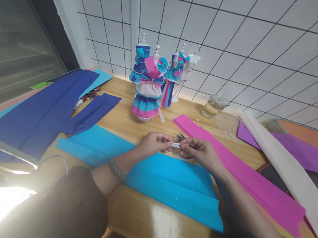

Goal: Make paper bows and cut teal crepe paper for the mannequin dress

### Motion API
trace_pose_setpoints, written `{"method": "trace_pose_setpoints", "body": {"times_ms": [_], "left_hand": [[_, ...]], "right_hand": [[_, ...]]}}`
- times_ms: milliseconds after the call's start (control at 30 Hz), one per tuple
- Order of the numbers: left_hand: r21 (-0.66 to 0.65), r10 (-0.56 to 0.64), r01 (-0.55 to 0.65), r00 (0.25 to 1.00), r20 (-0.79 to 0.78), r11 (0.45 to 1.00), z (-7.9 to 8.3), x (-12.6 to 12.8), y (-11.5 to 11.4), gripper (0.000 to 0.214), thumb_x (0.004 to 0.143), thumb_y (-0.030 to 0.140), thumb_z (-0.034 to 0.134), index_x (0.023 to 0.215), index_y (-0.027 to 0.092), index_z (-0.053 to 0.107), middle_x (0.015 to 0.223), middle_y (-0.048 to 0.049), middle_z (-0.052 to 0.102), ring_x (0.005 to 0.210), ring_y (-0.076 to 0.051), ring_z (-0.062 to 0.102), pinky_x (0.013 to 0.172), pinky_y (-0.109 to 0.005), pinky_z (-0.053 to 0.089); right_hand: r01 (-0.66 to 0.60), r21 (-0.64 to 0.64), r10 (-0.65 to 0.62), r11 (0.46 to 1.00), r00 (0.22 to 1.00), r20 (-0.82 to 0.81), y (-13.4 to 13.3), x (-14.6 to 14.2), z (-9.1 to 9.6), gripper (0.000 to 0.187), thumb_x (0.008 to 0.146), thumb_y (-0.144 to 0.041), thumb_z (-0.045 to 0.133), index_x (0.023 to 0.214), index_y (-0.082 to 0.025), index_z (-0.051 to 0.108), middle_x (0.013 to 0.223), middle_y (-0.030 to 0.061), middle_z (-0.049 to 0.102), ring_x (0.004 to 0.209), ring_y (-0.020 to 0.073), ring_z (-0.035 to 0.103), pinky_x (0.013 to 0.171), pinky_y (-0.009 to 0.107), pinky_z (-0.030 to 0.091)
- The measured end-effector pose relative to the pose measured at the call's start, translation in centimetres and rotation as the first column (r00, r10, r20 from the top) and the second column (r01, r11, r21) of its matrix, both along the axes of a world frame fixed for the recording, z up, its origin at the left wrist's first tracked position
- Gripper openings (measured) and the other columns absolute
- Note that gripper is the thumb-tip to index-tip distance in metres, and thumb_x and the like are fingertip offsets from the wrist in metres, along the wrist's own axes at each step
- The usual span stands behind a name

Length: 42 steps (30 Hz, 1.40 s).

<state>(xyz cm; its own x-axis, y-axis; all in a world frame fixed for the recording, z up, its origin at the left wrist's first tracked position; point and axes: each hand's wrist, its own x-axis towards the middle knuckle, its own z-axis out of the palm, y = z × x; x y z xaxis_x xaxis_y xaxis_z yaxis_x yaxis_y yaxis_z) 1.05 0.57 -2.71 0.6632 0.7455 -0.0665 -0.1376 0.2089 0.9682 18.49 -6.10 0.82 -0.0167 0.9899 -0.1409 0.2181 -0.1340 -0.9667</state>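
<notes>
Between the fingertips of both hands stretches a small white strip [175, 145], possibly paper. My left hand [155, 143], with a bangle [116, 169] on its wrist, pinches the strip's left end. At the other end, my right hand [200, 151] has thumb and fingers closed on it. Under and just behind the hands sits a small round dish [186, 157], partly hidden, with dark pointed blades [180, 136] showing above it. A wide blue crepe paper sheet [165, 179] lies beneath the forearms. To the right of my right hand runs a pink crepe paper strip [238, 167].
Several small dress forms in paper dresses [147, 105] stand near the tiled wall [223, 25]. Dark blue paper [41, 105] lies at left. A clear cup with liquid [214, 107] stands back right, near white [282, 159] and purple paper [313, 152]. A bright lamp glares at lower left.
</notes>
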Motion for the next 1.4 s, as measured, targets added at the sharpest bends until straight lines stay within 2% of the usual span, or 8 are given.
{"method": "trace_pose_setpoints", "body": {"times_ms": [400,800,1100,1400], "left_hand": [[-0.024,0.016,-0.016,1.0,0.004,1.0,0.13,-0.02,0.0,0.03,0.062,0.029,0.069,0.081,0.007,0.06,0.065,-0.0073,0.066,0.057,-0.011,0.06,0.058,-0.023,0.047],[-0.069,0.011,-0.009,0.999,0.03,0.998,0.29,-0.15,0.04,0.028,0.063,0.026,0.069,0.081,0.007,0.06,0.065,-0.0082,0.067,0.058,-0.012,0.061,0.06,-0.025,0.047],[-0.056,0.006,-0.003,0.998,0.06,0.998,0.19,-0.14,0.0,0.03,0.062,0.027,0.069,0.082,0.007,0.061,0.066,-0.0085,0.067,0.058,-0.013,0.061,0.061,-0.026,0.047],[-0.045,0.016,-0.013,0.997,0.072,0.999,0.44,-0.2,-0.14,0.029,0.062,0.026,0.069,0.081,0.006,0.062,0.066,-0.0083,0.067,0.06,-0.013,0.062,0.065,-0.028,0.049]], "right_hand": [[0.015,0.006,-0.016,1.0,1.0,0.019,-0.01,0.24,0.05,0.035,0.064,-0.045,0.066,0.082,-0.015,0.066,0.065,0.0062,0.067,0.055,0.015,0.06,0.055,0.029,0.048],[0.058,0.018,-0.058,0.998,0.998,-0.023,-0.1,0.23,0.27,0.027,0.064,-0.037,0.069,0.083,-0.016,0.068,0.065,0.0054,0.068,0.062,0.0157,0.062,0.062,0.029,0.049],[0.037,0.024,-0.036,0.999,0.998,-0.052,-0.11,0.53,-0.08,0.024,0.066,-0.035,0.068,0.082,-0.016,0.067,0.066,0.0054,0.069,0.063,0.0167,0.063,0.063,0.03,0.05],[0.026,0.022,-0.025,0.999,0.999,-0.049,-0.31,0.66,0.34,0.021,0.067,-0.032,0.068,0.082,-0.018,0.069,0.068,0.0041,0.07,0.064,0.0153,0.064,0.062,0.027,0.049]]}}
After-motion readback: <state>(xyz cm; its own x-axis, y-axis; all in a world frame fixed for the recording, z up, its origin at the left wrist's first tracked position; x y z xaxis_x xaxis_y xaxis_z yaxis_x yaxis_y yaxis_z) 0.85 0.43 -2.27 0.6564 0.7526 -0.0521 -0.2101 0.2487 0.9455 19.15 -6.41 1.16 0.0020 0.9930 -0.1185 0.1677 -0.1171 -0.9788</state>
